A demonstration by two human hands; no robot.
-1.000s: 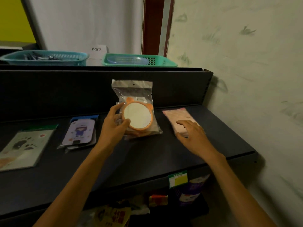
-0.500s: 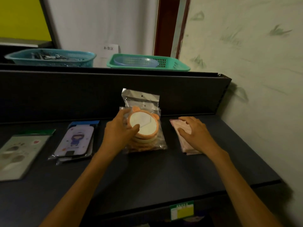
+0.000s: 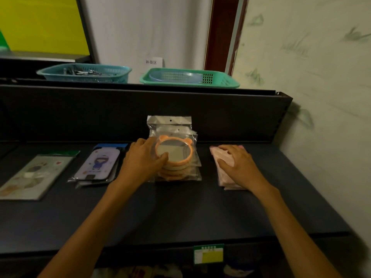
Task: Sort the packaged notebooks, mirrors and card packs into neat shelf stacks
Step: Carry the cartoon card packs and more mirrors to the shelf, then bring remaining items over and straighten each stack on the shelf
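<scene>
Both hands lie on the dark shelf (image 3: 180, 213): the left hand (image 3: 141, 162) cups the left edge of the stack of bagged orange mirrors (image 3: 176, 159) at mid-shelf, thumb on the top rim, while the right hand (image 3: 240, 167) presses flat, fingers spread, on the pink packs (image 3: 219, 155) just right.

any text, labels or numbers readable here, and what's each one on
"补货区": white paper sign on the wall behind the baskets.
Green and yellow price tag on the shelf's front edge: print too small to read.
Purple cartoon pack: small print at its bottom, blurred.
Notebook at far left: pictures only, no legible words.
Mirror packs and pink packs: no text visible.
</scene>
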